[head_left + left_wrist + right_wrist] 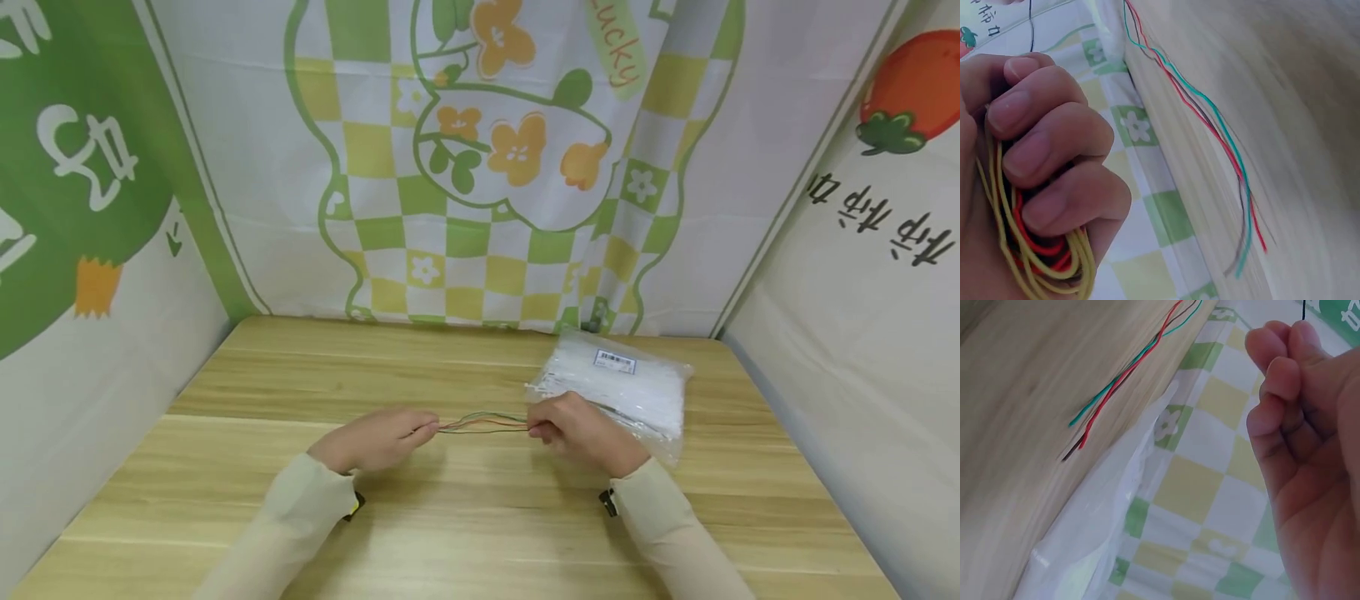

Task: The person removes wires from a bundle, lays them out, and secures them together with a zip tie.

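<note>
My left hand [386, 437] curls its fingers round a looped bundle of yellow and red wires [1075, 272], seen close up in the left wrist view. A thin dark wire [1031, 28] runs from beside its thumb across to my right hand [581, 429]. There the thumb and forefinger pinch it, the other fingers folded in, and the dark wire [1304, 309] shows at the fingertips in the right wrist view. Just beyond the hands, loose red, green and dark strands [1210, 119] stretch over the tabletop, their ends spread slightly apart.
At the back right of the wooden table [450, 533] lies a clear plastic bag [637, 392] of white strips with a label, partly behind my right hand. Printed cloth curtains [375, 225] enclose the table at the back and both sides.
</note>
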Available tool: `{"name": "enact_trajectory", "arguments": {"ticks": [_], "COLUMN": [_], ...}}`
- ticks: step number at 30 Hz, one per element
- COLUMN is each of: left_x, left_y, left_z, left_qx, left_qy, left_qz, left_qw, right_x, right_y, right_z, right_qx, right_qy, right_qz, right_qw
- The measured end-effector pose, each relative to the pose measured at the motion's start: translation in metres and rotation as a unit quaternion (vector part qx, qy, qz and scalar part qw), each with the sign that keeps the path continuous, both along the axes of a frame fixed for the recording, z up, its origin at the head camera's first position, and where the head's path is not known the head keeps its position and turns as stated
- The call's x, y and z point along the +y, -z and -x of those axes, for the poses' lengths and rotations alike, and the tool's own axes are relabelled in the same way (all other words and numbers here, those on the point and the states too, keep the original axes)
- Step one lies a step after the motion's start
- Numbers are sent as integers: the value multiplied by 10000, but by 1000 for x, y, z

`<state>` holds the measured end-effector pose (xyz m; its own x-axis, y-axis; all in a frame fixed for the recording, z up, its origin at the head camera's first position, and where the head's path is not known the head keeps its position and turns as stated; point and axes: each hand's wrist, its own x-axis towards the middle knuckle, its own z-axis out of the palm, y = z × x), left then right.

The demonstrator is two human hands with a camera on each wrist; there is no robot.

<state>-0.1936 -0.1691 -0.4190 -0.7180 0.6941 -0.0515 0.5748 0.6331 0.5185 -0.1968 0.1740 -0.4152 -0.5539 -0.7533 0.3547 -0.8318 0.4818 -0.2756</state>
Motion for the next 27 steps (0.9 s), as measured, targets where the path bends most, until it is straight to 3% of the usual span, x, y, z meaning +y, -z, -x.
{"name": "enact_trajectory", "arguments": {"ticks": [7,15,27], "left_x": [-12,-30,-49], "left_y": [-1,5,9], "left_z": [-3,-5,-4], "left_qx": [-111,12,115], "left_qy": [155,102,105], "left_qz": [50,53,-32], "left_qw": [9998,9999,9999], "right_x": [11,25,29], "right_y": [2,3,8], "right_z": [3,7,9], "right_qx": [68,-199,-481], "right_qy": [71,408,578], "right_qz": [-61,-157,-180], "right_qw": [9999,9988,9970]}}
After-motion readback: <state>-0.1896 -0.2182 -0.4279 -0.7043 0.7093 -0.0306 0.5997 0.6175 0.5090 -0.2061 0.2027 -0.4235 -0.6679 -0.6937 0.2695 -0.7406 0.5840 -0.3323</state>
